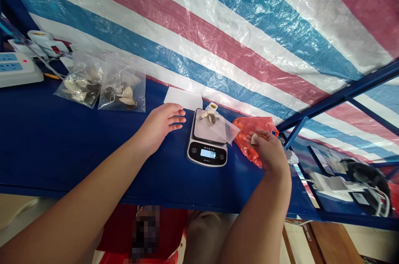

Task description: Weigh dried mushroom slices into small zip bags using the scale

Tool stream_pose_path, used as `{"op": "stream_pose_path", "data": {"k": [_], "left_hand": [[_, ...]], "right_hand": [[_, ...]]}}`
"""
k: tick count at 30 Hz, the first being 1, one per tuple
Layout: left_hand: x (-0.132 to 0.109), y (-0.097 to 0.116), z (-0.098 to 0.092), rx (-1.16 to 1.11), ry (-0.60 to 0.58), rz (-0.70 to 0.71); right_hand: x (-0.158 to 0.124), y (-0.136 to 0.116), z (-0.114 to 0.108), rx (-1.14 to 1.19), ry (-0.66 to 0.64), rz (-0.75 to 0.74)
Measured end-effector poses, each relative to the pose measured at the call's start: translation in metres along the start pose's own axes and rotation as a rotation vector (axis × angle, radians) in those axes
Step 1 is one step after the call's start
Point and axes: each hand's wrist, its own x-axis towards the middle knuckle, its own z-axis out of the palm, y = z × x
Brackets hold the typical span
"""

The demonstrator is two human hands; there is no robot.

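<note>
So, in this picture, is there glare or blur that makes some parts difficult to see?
In the head view, glare shines on the striped tarpaulin and the plastic bag; a pixelated patch hides detail at the bottom; the wide lens bends the blue table.

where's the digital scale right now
In the head view, the digital scale sits on the blue table between the hands, with the left hand just beside it and the orange plastic bag and right hand on its other side.
</note>
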Motion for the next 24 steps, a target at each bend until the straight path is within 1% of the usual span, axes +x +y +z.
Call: {"op": "stream_pose_path", "data": {"k": [6, 13, 17, 24], "left_hand": [[-0.0008, 0.0003, 0.0014, -0.029, 0.000, -0.017], [0.0029, -0.0041, -0.0031, -0.078, -0.033, -0.043], [0.0028, -0.0041, -0.0027, -0.089, -0.038, -0.050], [0.0031, -0.0040, -0.0027, -0.093, -0.044, -0.060]], "right_hand": [[-0.0039, -0.0024, -0.0017, -0.019, -0.029, -0.052], [-0.0060, -0.0009, -0.0046, -0.115, -0.181, -0.024], [-0.0063, -0.0019, -0.0041, -0.167, -0.199, -0.027], [-0.0061, -0.0003, -0.0061, -0.189, -0.220, -0.070]]}}
